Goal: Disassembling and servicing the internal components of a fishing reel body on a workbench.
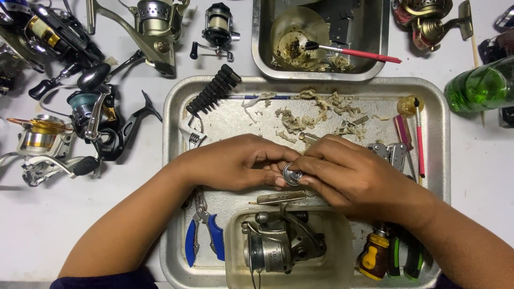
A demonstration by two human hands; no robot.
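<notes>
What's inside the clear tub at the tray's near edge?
A grey spinning reel lies in the clear tub, handle arm up toward the hands. The tub floor beneath it is hidden.

Bright, even light falls from overhead, leaving only soft, short shadows on the white tabletop (476, 176). Mild glare sits on the metal tray (235, 115) and green bottle (479, 85). Focus is sharp throughout.

Small round silver metal part (292, 174), pinched between fingertips

Both hands (300, 168) on small round part (293, 174), metal tray (436, 107)
</notes>
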